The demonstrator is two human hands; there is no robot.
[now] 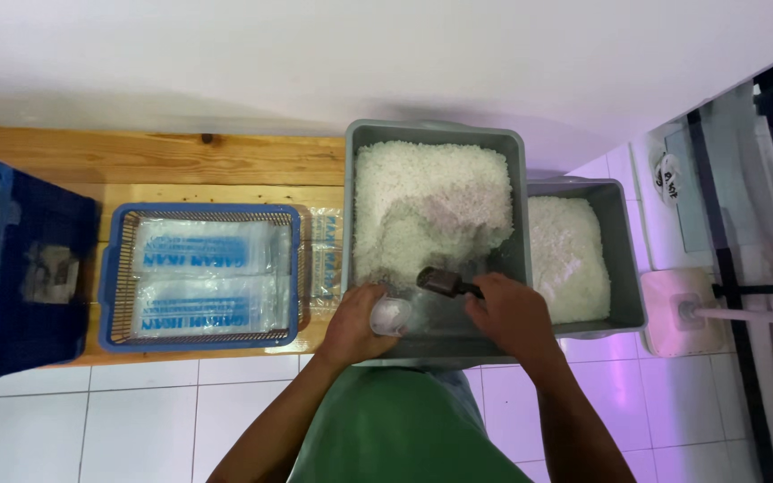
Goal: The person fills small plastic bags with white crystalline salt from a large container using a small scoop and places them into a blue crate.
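Two grey plastic tubs sit side by side, both rectangular with rounded rims, each heaped with coarse white granules. The larger tub [521,152] stands on the pale wooden bench [154,161]; the smaller tub [630,268] stands just to its right, their walls touching or nearly so. In the larger one the white granules [422,197] form a lumpy, crumbly bank toward the far wall, leaving the smooth grey floor bare at the near end.

The right hand [512,313] is curled closed around the handle of a small dark scoop [440,282]. The scoop's long axis runs roughly left to right, slightly tilted, with the bowl pointing left toward the foot of the granule bank and the handle hidden in the fist. The left hand [355,322] grips the mouth of a small clear plastic bag [393,315], fingers pinched on its edge; the bag looks thin and glossy with a little white inside, and it lies inside the tub's near end, just left of the scoop.

Left of the tubs a blue plastic basket [199,338] with mesh walls holds flat, shiny printed bags [203,273] in white and blue, stacked lengthwise. A deeper blue crate [38,349] stands at the far left. White floor tiles [136,420] lie below.
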